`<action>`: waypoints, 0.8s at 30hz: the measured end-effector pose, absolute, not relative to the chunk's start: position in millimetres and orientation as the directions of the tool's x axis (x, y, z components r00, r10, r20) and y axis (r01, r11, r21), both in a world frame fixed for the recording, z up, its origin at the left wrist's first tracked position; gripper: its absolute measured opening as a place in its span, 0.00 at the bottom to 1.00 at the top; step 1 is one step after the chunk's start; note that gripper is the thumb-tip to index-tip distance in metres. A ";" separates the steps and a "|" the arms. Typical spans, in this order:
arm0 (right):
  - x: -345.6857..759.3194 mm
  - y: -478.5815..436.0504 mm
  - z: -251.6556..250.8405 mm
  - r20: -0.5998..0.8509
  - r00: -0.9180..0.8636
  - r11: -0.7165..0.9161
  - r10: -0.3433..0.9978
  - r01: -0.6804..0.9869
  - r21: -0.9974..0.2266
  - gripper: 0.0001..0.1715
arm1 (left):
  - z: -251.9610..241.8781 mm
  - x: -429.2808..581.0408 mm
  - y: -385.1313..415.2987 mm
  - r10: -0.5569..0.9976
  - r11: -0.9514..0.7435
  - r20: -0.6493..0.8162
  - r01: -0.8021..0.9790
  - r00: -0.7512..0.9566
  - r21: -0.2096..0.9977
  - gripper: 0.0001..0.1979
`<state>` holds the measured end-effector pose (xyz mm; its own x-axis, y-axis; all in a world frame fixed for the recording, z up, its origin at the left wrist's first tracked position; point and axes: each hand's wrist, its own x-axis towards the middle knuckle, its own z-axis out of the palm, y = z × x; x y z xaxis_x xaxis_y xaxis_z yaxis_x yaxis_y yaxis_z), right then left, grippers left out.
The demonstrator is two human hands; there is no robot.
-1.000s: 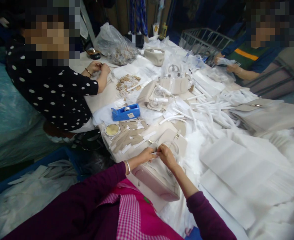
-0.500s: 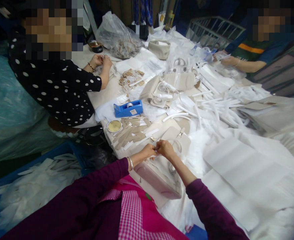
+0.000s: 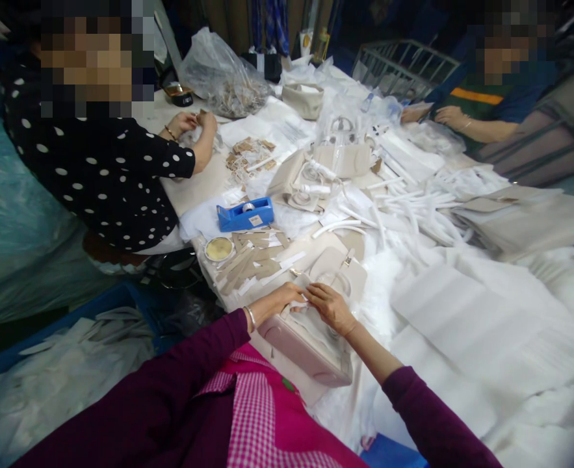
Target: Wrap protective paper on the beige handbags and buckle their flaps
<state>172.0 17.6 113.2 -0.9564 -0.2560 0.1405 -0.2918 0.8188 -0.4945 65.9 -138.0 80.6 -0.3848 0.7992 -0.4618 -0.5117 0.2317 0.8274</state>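
Observation:
A pale beige handbag lies on its side on the table edge, close to my body. Over its upper edge, my left hand is closed, its fingers pinched at a small pale piece too indistinct to name. My right hand meets it from the right, fingers bent together and touching the same spot; whatever they grip is hidden. Just beyond the hands rests a beige flap with a metal clasp. Cut beige and white strips are heaped to the left of it.
A blue tape dispenser and a round yellowish tin stand near the left edge. White sheets cover the right side. Two people work across the table. A blue crate of white scraps sits on the lower left.
My right hand's fingers have straightened somewhat, and its forearm has shifted right. The view has moved slightly. At the left, the other person's hands now hold a brown piece.

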 end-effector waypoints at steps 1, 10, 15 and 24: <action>172.7 19.2 111.6 0.147 -0.958 0.825 -0.245 -0.286 -0.487 0.21 | 84.5 65.3 -139.0 0.810 0.227 -0.452 -0.513 -0.372 0.828 0.03; 176.1 9.5 118.3 0.238 -0.970 0.844 -0.042 -0.162 -0.512 0.18 | 104.1 65.6 -140.8 0.858 0.224 -0.410 -0.493 -0.310 0.841 0.12; 238.5 -21.4 143.5 0.311 -0.750 0.644 0.583 0.194 -0.740 0.19 | 107.4 66.3 -138.1 0.820 0.322 -0.476 -0.431 -0.318 0.843 0.13; 467.7 -81.1 127.6 -0.061 0.217 -0.147 0.974 0.405 -0.902 0.22 | 95.8 62.0 -130.0 0.854 0.346 -0.432 -0.303 -0.289 0.888 0.14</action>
